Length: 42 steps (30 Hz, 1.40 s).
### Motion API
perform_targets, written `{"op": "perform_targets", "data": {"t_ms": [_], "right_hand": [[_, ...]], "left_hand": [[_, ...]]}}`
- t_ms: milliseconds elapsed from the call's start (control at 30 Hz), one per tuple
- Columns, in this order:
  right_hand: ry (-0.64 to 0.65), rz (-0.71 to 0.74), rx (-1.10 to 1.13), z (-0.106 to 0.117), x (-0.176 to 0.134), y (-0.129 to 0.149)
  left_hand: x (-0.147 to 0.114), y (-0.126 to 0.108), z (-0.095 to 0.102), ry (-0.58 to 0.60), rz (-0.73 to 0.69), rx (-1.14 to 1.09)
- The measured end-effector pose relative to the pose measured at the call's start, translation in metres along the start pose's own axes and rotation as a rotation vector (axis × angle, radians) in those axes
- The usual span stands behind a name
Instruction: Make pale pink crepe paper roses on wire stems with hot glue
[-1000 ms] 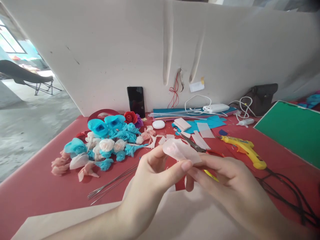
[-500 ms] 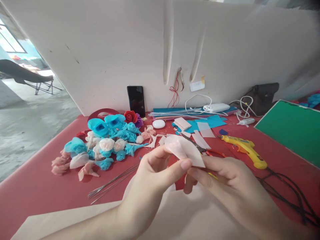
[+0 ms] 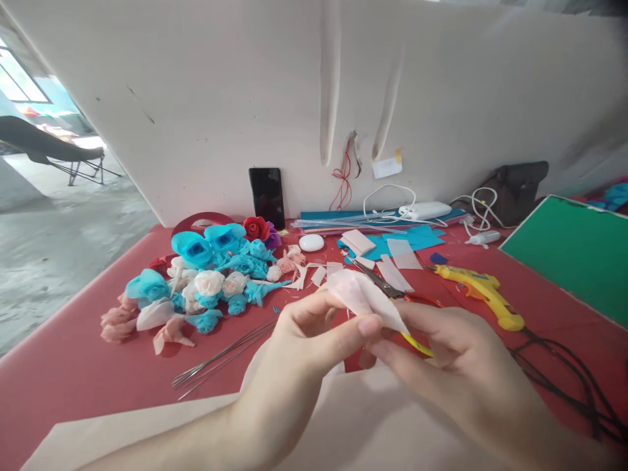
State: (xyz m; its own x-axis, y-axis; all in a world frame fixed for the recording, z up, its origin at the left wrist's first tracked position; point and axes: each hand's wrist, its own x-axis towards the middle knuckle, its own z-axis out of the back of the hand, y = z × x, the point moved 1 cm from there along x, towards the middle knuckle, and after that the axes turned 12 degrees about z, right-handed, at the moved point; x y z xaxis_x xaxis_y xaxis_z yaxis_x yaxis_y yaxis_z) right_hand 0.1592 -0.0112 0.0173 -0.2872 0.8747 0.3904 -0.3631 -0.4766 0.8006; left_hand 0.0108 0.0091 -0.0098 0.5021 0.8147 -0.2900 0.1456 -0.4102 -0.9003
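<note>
A curled pale pink paper piece [image 3: 363, 297] is held up in front of the chest, over the red table [image 3: 93, 386], between the two hands. Its long axis slants from upper left to lower right, with the rounded, doubled-over end at the left hand [image 3: 299, 356] and the narrower corner at the right hand [image 3: 454, 356]. It rises just above and beyond the fingertips, so neither hand is nearer: both touch it. The left thumb presses its near lower edge about midway along, while the left index finger supports the rounded end from behind; the right thumb and index finger pinch near the lower right corner, though how firmly I cannot tell. Just behind the paper lie scissors [image 3: 424, 300] with red handles, partly covered by it and the right hand. Past the right hand rests a yellow glue gun [image 3: 481, 294]; left of the left hand are thin metal wires [image 3: 220, 353] and, farther off, a heap of blue, white and pink paper flowers [image 3: 209, 284]. A large beige sheet [image 3: 358, 425] spreads beneath the forearms.
</note>
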Motion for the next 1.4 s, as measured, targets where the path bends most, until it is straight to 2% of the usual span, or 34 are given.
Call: {"op": "perform_targets", "data": {"t_ms": [67, 233, 333, 600, 833, 1133, 1300, 1400], "right_hand": [[-0.002, 0.045, -0.037, -0.001, 0.0, 0.001], [-0.031, 0.142, -0.148, -0.002, -0.001, 0.0], [-0.018, 0.181, -0.163, -0.002, -0.002, -0.001], [0.043, 0.049, -0.115, 0.004, -0.001, 0.001], [0.082, 0.004, -0.083, 0.004, -0.001, 0.0], [0.07, 0.016, -0.051, 0.0, 0.001, -0.002], [0.027, -0.105, 0.01, -0.002, -0.004, 0.002], [0.082, -0.034, 0.046, -0.001, -0.004, 0.003]], "left_hand": [[0.001, 0.0, -0.001, 0.005, 0.017, 0.014], [0.005, -0.002, -0.006, 0.122, -0.029, -0.091], [0.004, -0.002, -0.006, 0.129, -0.055, -0.125], [0.004, -0.005, -0.005, 0.119, -0.115, 0.026], [0.004, -0.01, -0.006, 0.148, -0.139, 0.062], [0.006, -0.009, -0.006, 0.165, -0.09, -0.032], [0.004, -0.009, -0.005, 0.189, -0.043, -0.123], [0.004, -0.009, -0.006, 0.198, -0.039, -0.146]]}}
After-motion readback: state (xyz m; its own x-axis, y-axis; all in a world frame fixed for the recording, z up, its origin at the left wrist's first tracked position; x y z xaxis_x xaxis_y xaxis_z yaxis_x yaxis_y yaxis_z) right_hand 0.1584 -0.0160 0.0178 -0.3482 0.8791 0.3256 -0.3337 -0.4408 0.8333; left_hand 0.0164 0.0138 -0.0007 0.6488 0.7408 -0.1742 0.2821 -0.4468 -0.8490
